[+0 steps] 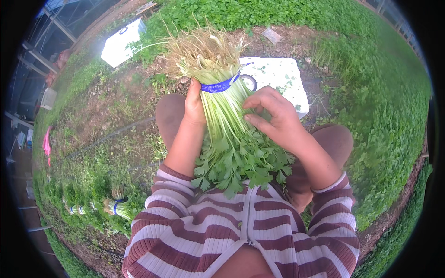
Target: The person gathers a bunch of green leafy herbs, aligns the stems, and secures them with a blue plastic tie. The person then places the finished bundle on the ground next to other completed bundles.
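A large bunch of leafy celery (222, 114), roots up and leaves hanging towards my chest, is held in front of me. A blue printed tape (220, 86) wraps its stalks just below the tangled brown roots. My left hand (195, 104) grips the bunch at its left side, thumb by the tape and fingers hidden behind. On the right, my right hand (273, 113) has curled fingers at the edge of the stalks, below the tape; whether it pinches a stalk I cannot tell. Behind it, a roll of tape (249, 82) lies on a white foam block (281, 81).
Another white foam piece (121, 45) lies at the upper left. Several taped bunches (120, 207) rest on the ground at lower left. Dark drip hoses (111, 135) cross the soil. Dense green plants (386, 114) stand at the right, and a pink cloth or bag (47, 144) is far left.
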Available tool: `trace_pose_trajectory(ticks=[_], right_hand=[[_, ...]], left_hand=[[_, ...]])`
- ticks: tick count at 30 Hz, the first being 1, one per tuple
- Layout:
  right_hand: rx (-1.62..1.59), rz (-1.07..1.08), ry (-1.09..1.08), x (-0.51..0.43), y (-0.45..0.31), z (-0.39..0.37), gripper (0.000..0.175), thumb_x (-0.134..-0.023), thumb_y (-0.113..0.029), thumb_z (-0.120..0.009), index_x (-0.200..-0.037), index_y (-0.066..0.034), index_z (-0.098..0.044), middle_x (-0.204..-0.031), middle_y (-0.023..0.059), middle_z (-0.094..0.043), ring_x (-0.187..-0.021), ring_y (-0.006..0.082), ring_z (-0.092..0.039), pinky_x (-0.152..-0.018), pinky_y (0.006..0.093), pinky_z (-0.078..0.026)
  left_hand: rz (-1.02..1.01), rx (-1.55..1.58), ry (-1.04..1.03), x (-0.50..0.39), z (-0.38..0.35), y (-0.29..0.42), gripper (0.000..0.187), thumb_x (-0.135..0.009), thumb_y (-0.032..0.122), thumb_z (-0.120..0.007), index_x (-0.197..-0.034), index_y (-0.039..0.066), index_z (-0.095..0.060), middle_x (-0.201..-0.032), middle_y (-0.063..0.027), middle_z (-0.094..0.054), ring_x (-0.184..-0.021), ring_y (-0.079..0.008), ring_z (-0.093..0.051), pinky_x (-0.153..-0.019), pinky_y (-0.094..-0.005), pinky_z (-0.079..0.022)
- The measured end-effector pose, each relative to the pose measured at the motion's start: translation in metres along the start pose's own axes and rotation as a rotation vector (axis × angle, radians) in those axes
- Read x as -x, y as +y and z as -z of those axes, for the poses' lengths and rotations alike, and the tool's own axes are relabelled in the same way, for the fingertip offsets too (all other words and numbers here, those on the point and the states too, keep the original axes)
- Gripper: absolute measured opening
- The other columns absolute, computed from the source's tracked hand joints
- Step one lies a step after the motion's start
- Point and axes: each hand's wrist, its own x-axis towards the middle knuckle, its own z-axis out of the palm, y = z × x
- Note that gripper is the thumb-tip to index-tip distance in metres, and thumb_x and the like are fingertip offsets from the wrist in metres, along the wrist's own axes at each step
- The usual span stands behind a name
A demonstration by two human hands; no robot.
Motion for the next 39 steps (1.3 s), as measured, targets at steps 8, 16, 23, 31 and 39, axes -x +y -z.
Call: trace_pose_trajectory(ticks=[8,16,23,31,39], right_hand=[[0.229,0.230,0.102,-0.004,0.010,-0.009,0.033,-0.069,0.000,-0.067,-0.099,-0.0150,-0.064,-0.089,0.0047,-0.057,-0.073,0.0218,-0.060,-0.061,0.0324,-0.050],[0.262,0.244,0.178,-0.005,0.004,-0.008,0.036,-0.066,-0.003,-0.069,-0.099,-0.0175,-0.066,-0.091,0.0034,-0.056,-0.069,0.0207,-0.059,-0.059,0.0322,-0.050],[0.323,0.259,0.145,-0.007,0.005,-0.005,0.037,-0.066,-0.008,-0.073,-0.101,-0.0168,-0.066,-0.092,0.0022,-0.058,-0.069,0.0200,-0.059,-0.058,0.0308,-0.050],[0.367,0.415,0.350,-0.002,0.011,-0.024,0.029,-0.065,-0.006,-0.074,-0.093,-0.0124,-0.065,-0.080,0.0014,-0.059,-0.064,0.0189,-0.060,-0.053,0.0293,-0.050],[0.188,0.277,0.293,-0.011,0.016,-0.019,0.020,-0.067,-0.001,-0.071,-0.083,-0.0096,-0.063,-0.072,0.0014,-0.053,-0.056,0.0145,-0.055,-0.048,0.0271,-0.045]], left_hand=[[-0.007,-0.031,-0.029,0.003,0.000,0.002,0.095,-0.080,0.072,-0.048,-0.142,0.002,-0.029,-0.135,-0.0246,-0.044,-0.122,-0.0385,-0.047,-0.103,-0.0519,-0.039],[0.024,0.042,0.010,0.003,0.001,-0.001,0.096,-0.079,0.073,-0.047,-0.141,0.002,-0.030,-0.134,-0.0235,-0.046,-0.122,-0.0372,-0.048,-0.102,-0.0504,-0.040],[0.026,0.047,-0.010,0.003,0.002,-0.004,0.094,-0.080,0.072,-0.046,-0.141,0.002,-0.031,-0.133,-0.0233,-0.046,-0.121,-0.0364,-0.049,-0.102,-0.0496,-0.041],[0.018,0.097,-0.025,0.002,0.003,-0.009,0.088,-0.085,0.068,-0.041,-0.141,0.002,-0.030,-0.134,-0.0238,-0.045,-0.121,-0.0375,-0.048,-0.102,-0.0506,-0.041],[-0.007,-0.003,-0.011,0.003,0.003,-0.009,0.082,-0.088,0.062,-0.043,-0.141,0.001,-0.031,-0.133,-0.0233,-0.047,-0.119,-0.0378,-0.050,-0.101,-0.0493,-0.041]])
